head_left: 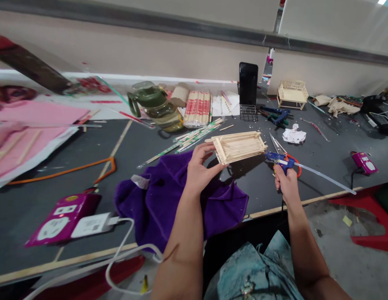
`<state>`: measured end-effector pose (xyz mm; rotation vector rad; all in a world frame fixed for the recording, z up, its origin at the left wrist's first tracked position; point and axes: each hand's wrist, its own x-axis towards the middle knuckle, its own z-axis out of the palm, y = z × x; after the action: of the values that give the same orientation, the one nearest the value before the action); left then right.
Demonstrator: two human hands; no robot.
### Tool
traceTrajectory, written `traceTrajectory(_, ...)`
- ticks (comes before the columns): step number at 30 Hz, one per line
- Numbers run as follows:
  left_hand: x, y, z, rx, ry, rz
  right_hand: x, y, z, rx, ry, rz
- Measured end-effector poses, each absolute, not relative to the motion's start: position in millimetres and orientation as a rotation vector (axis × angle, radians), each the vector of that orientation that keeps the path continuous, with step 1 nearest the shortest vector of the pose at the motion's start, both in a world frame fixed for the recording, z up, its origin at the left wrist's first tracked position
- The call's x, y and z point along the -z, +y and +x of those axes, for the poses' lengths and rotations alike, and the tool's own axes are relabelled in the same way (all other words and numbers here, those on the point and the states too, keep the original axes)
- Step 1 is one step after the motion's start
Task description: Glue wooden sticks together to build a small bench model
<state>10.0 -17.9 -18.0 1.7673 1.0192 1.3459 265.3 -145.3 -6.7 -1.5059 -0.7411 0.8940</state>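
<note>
Your left hand (201, 166), partly open, pinched left end of stick frame (242, 148) above desk (328, 162). Your right hand (286, 181) wrapped glue gun (279, 161), nozzle near frame's right end. Likely risks: loose pinch tilting frame, smearing glue; gun snagging scissors (274, 142).

Soft, rather dim light falls over the counter (153, 177), apparently from overhead, with a small white glare up in the top right corner, pale glints on the plastic-wrapped sticks (197, 107) and a dark shadow beneath the wooden frame (240, 146)! Out left, the wide lens stretches and smears the pink sheet (37, 121), the far-right clutter goes soft too, and the wall rail (168, 33) runs slanted, while mid-picture the left hand (200, 166), right hand (286, 183) and glue gun (283, 161) look reasonably crisp.
</note>
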Motion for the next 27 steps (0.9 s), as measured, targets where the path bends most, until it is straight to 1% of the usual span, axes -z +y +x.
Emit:
traceTrajectory(9, 17.4, -17.9, 9.9, -1.336, 1.021, 1.726, 13.5, -143.4, 274.9, -0.86, -0.723, -1.528)
traceTrajectory(19, 16.0, -18.1, 10.3, -1.33, 1.026, 1.722, 2.7, -142.0, 271.2, -0.867, -0.7, -1.533)
traceTrajectory(27, 15.1, -18.0, 10.1, -1.317, 1.03, 1.718, 5.0, -142.5, 265.6, -0.842, -0.767, -1.563)
